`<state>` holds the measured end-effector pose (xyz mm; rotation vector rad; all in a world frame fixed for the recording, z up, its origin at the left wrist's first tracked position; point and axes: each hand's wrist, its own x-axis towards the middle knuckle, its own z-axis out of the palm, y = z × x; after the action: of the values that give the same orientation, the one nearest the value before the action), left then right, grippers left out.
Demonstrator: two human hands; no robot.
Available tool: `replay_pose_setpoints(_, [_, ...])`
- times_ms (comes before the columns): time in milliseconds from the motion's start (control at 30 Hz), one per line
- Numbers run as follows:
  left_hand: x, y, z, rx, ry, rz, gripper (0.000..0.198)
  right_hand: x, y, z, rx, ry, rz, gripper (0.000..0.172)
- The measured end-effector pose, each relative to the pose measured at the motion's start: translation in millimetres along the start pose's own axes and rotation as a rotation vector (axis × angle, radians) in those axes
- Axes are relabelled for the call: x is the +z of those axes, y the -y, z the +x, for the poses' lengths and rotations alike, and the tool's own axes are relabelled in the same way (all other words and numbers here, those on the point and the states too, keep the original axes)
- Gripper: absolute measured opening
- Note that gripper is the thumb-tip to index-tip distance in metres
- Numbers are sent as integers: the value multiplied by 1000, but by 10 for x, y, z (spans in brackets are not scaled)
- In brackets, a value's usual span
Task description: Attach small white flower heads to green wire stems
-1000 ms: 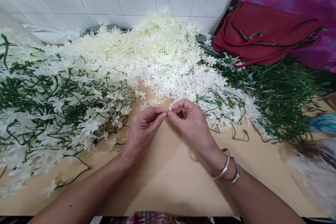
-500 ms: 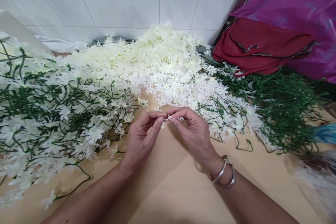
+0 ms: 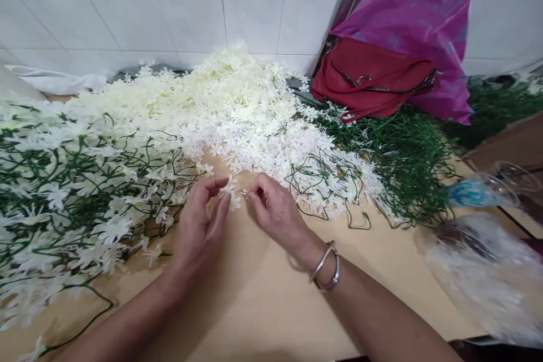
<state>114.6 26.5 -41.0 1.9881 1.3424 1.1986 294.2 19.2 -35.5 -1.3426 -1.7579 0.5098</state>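
Note:
My left hand [image 3: 203, 226] is over the table with thumb and forefinger apart, and nothing plain to see between them. Just beyond its fingertips are a few loose white artificial flowers [image 3: 232, 199]; whether they touch the fingers I cannot tell. My right hand [image 3: 275, 212], with two silver bangles at the wrist, pinches a small white flower piece [image 3: 245, 193] between thumb and forefinger. In front of both hands spreads a big heap of white artificial flower heads [image 3: 237, 96]. To the left lie white flowers on green stems [image 3: 85, 181].
Green plastic stems [image 3: 407, 153] are piled at the right, beside a red handbag [image 3: 373, 76] and a purple plastic bag [image 3: 424, 28]. Clear plastic bags [image 3: 487, 271] lie at the right edge of the table [image 3: 271, 305]. A tiled wall [image 3: 178, 5] stands behind.
My hands, which met at the fingertips around a small white piece, have moved apart. The left thumb and forefinger have parted. The view has turned to the right.

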Motion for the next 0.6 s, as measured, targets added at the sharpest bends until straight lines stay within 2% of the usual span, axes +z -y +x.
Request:
replay_pose_setpoints(67, [134,72,-70,130,89,157,35,18,-14,0,14,-84,24,15])
replay_pose_setpoints(200, [432,48,-66,322,309,546,70,-43,-50,46,-26,-308,65,10])
replay_pose_setpoints(267, [541,-55,57,339,425,674,86,-155,-100,106,-73,-451,28,8])
replay_pose_setpoints(400, [708,-266,455,233,619,737,112,-484,-304,261,-117,-715,-108,7])
replay_pose_setpoints(467, [809,-309,658,171,642,747,115,-635,-427,319,-98,-800,-153,8])
replay_pose_setpoints(600, [1008,-287,947,96,530,739,104,-795,-613,359,-16,-849,-194,9])
